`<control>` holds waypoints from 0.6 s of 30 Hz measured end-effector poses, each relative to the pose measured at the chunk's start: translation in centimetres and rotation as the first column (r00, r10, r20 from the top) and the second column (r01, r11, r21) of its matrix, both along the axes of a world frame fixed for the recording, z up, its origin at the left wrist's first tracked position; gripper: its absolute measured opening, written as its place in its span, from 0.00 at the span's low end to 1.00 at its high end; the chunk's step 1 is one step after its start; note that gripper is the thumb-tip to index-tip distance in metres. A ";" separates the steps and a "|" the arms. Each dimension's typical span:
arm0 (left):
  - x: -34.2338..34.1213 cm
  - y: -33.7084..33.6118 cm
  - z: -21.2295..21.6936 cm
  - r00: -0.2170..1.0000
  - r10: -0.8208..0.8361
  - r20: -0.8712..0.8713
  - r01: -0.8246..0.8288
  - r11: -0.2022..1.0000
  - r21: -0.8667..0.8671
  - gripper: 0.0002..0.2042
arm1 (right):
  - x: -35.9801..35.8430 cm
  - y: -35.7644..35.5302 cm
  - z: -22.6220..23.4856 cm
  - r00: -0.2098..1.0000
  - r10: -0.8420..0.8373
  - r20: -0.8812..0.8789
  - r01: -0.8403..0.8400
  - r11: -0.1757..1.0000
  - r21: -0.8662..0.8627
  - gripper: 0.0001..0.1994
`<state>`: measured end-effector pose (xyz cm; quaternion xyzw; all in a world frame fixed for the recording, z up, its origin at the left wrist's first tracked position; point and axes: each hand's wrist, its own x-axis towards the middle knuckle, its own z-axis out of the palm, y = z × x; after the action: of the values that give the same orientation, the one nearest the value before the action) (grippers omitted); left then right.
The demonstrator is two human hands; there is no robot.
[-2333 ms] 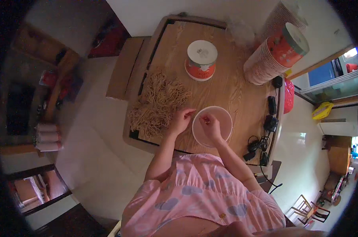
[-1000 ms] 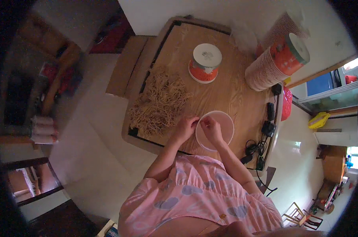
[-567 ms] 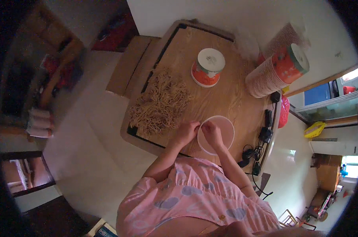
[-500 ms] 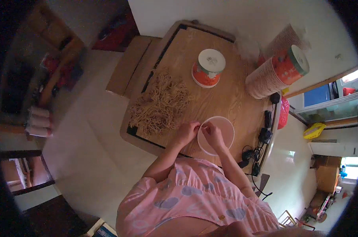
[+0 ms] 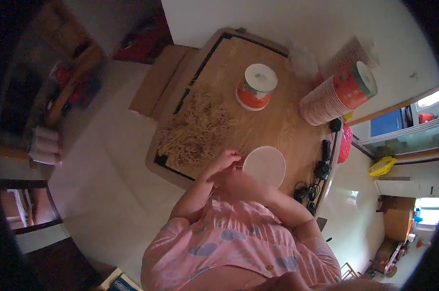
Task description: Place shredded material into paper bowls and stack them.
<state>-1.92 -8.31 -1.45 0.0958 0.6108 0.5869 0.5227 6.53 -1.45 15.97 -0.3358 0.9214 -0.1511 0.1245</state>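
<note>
The right hand (image 5: 239, 182) is blurred and partly under the rim of the white round lid (image 5: 264, 166), so its fingers cannot be told. What the left hand (image 5: 223, 161) pinches is too small to see. The stack of cups (image 5: 335, 97) is blurred, and the cables (image 5: 306, 191) at the table edge are unclear.

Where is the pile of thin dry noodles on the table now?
In the head view, the noodle pile lies on the wooden table's left part, left of the capped red cup and beyond the left hand.

Red-labelled white-lidded tub (image 5: 255, 87) mid-table; red-labelled cup stack (image 5: 338, 94) lying at table's right
</note>
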 end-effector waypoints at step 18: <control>3.3 2.9 4.2 0.956 0.290 0.039 -0.284 0.953 -0.109 0.02 | -1.8 10.9 -9.7 0.697 -0.673 0.248 0.694 0.720 0.004 0.09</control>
<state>1.39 -5.45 2.71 -0.0369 0.6329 0.6271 0.4526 4.70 9.46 6.23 0.0452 0.9510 -0.2658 0.1510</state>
